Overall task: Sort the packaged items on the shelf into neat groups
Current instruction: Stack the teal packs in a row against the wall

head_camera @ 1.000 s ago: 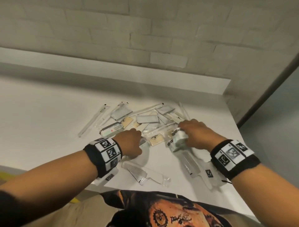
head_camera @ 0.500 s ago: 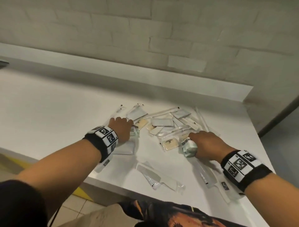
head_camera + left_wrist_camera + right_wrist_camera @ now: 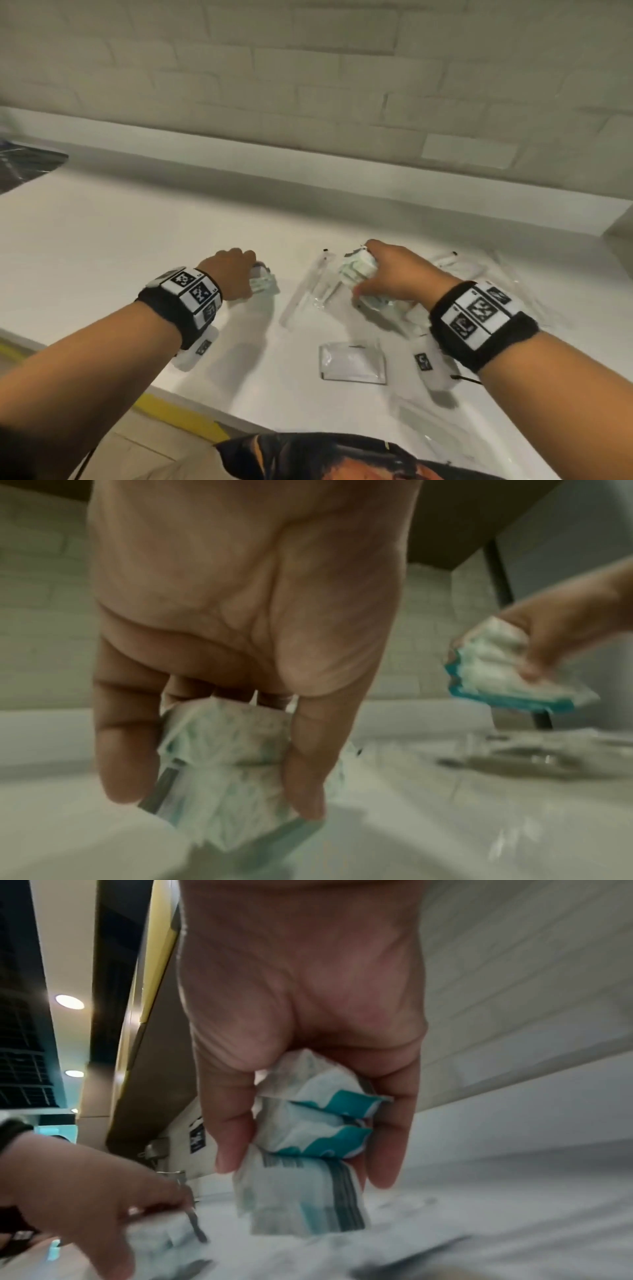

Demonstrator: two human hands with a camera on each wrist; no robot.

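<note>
Packaged items lie scattered on the white shelf, a broad surface backed by a pale brick wall. Largest of the loose goods are the long clear sleeves lying between the two hands, one of them angled toward the wall. A flat clear pouch lies nearer the person than the right fingers, close to the shelf's front edge. More clear wrappers spread beyond and to the outer side of the right wrist; their contents are too blurred to identify.

Left hand, palm down, holds a small stack of white-and-teal sachets low over the shelf; the fingers and thumb curl round its two sides, as the left wrist view shows.

Right hand grips a second bundle of white-and-teal sachets, about three stacked, with thumb on one side and fingers on the other. This bundle is held just above the shelf, well apart from the left hand's stack.

Both wrists carry black bands with printed square markers.
</note>
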